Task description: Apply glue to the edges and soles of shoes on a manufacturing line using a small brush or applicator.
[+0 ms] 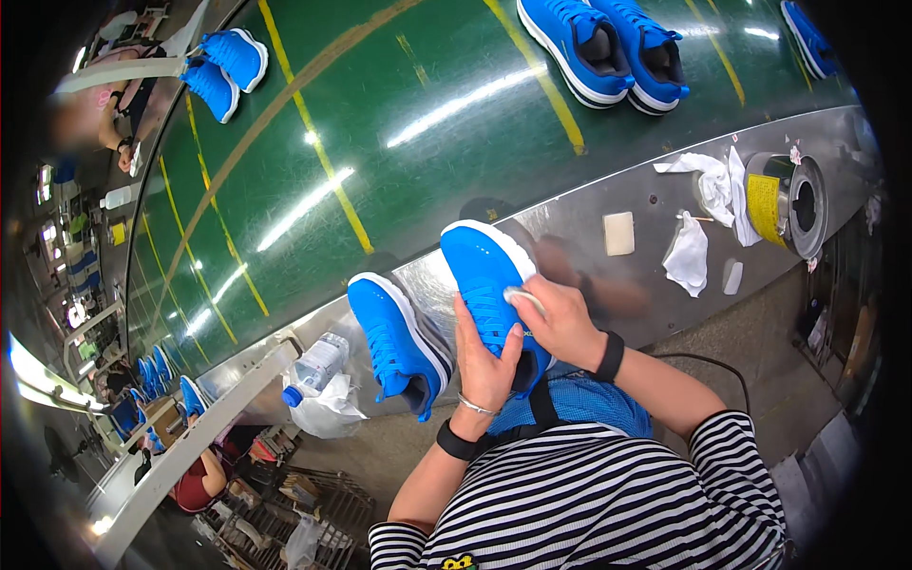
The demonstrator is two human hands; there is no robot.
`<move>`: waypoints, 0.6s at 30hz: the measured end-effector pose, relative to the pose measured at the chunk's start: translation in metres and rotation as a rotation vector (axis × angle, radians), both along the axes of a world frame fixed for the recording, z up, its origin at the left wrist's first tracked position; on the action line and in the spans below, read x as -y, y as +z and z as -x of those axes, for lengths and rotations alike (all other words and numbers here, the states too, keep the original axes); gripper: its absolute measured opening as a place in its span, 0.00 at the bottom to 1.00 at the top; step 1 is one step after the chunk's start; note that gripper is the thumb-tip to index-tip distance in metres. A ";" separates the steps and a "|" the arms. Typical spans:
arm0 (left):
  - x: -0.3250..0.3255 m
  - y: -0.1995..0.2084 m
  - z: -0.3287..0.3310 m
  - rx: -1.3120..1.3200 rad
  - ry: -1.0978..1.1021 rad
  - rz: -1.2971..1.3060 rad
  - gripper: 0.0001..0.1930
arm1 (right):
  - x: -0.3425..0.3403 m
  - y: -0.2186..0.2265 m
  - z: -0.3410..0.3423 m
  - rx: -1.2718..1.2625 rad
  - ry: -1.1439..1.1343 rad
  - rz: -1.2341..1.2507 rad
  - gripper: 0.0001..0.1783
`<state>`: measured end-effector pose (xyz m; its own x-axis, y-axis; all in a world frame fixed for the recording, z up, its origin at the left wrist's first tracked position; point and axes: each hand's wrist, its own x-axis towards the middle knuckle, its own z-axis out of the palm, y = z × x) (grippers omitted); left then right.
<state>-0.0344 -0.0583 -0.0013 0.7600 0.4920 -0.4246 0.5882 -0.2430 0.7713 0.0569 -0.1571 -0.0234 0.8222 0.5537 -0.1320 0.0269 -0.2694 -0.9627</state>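
While my left grip [486,370] holds one blue shoe [482,285], seemingly part-done, and my right grip [565,318] pinches a pale pad [514,295] at its side, its mate [388,334] stands untouched, completion unclear.

Left forearm [427,486] slants up and rightward from low in the view; left wrist roughly in line with it. Left hand [486,372]: clasping, back uppermost, fingers [463,323] pointing forward, thumb set apart. Right forearm [665,388] comes in from the right at a flatter angle. Right hand [566,321]: just beside the left, fingers bent leftward, pinched together at the tips.
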 end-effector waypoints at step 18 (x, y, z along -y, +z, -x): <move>0.001 0.003 -0.002 -0.017 -0.026 -0.067 0.40 | 0.007 -0.002 0.005 -0.020 0.005 0.047 0.11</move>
<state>-0.0319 -0.0594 0.0017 0.7660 0.5000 -0.4041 0.5938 -0.3095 0.7427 0.0522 -0.1645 -0.0256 0.8165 0.5503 -0.1743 0.0093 -0.3145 -0.9492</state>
